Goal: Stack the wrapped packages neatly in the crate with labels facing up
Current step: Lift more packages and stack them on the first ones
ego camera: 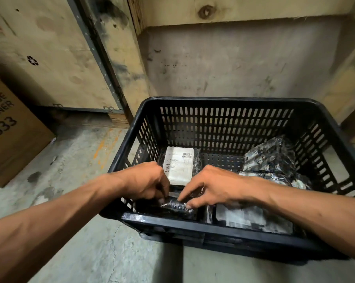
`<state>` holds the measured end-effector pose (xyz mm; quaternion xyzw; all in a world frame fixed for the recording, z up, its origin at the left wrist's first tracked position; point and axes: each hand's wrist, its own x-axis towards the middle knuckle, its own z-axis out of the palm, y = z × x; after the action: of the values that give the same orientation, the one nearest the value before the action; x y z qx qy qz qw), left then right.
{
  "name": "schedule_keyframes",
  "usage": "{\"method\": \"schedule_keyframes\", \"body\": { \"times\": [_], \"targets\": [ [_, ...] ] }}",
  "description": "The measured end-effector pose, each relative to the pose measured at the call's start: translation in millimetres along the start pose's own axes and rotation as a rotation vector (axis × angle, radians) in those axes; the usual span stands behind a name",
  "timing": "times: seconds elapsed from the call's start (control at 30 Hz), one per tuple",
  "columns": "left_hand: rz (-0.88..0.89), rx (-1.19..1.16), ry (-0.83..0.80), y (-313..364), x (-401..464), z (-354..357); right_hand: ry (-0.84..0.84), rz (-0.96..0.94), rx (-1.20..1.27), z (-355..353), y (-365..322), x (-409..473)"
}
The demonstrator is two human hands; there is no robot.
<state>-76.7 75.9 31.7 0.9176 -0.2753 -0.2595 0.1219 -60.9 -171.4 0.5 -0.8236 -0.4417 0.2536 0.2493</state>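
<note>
A black slotted plastic crate stands on the concrete floor. Both my hands reach into its near left corner. My left hand and my right hand pinch a small black wrapped package lying low against the near wall. Behind them a package with a white label lies label up at the far left. At the near right a package shows a blurred white label facing up. A crumpled black wrapped package leans tilted at the far right, and another wrapped package lies below it.
A brown cardboard box with black print stands to the left on the floor. Stained plywood boards and a concrete wall close in right behind the crate. Bare concrete floor lies left of the crate.
</note>
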Motion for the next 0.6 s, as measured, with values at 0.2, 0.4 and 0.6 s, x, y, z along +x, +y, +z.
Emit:
{"method": "schedule_keyframes", "body": {
  "times": [0.2, 0.4, 0.6],
  "targets": [
    [-0.077, 0.123, 0.182, -1, 15, -9, 0.029, -0.040, 0.014, -9, 28, 9],
    [-0.270, -0.148, -0.124, -1, 27, -20, 0.017, -0.093, -0.103, -5, 34, 7],
    [-0.229, -0.113, 0.054, -7, 36, -14, 0.237, 0.192, 0.428, 3, 48, 4]
  ]
}}
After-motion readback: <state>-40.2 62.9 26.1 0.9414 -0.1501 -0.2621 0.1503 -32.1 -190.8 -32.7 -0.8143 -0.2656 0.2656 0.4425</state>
